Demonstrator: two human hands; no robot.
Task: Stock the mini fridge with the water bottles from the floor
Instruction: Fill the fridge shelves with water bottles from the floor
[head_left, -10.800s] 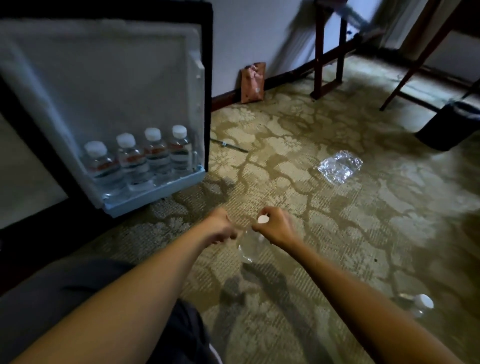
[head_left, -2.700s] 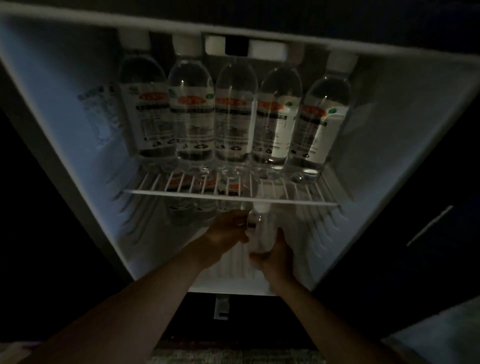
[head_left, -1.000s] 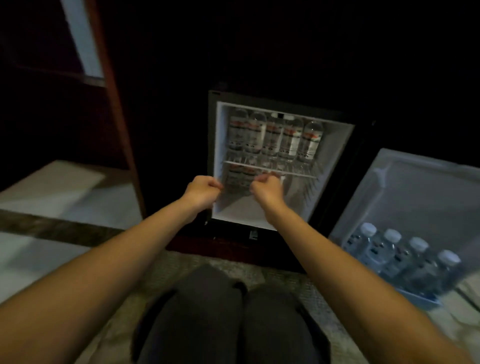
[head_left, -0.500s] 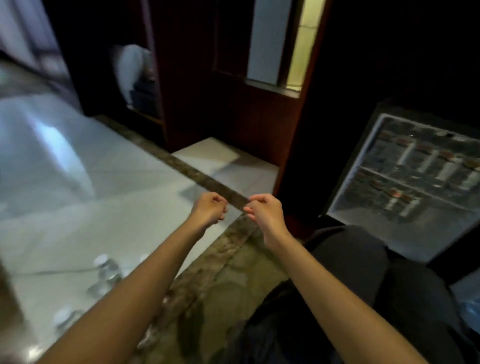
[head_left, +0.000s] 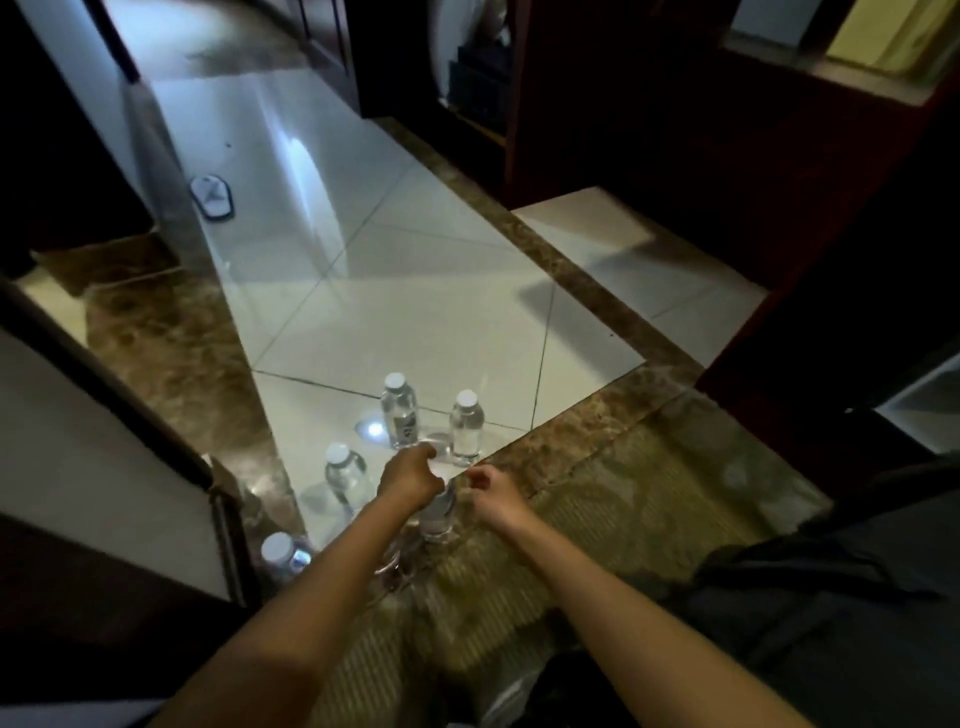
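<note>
Several clear water bottles with white caps stand on the pale floor tiles: one (head_left: 399, 410), a second (head_left: 466, 426), a third (head_left: 345, 473) and one at the lower left (head_left: 283, 553). Another bottle (head_left: 439, 514) stands at the carpet's edge. My left hand (head_left: 410, 475) is curled over its top and hides its cap. My right hand (head_left: 491, 491) hovers just right of that bottle with curled fingers, holding nothing. A pale corner of the mini fridge (head_left: 919, 410) shows at the right edge.
A slipper (head_left: 210, 195) lies on the tiles far back. Dark wooden cabinetry (head_left: 623, 130) lines the back right. A pale box-like surface (head_left: 78, 457) fills the left side. My dark-trousered legs (head_left: 831, 597) rest on the patterned carpet (head_left: 597, 519).
My view has swung left from the fridge to the bottles on the tiles. Both hands, empty fists before, have dropped to the nearest bottle, and the left one now covers its top.
</note>
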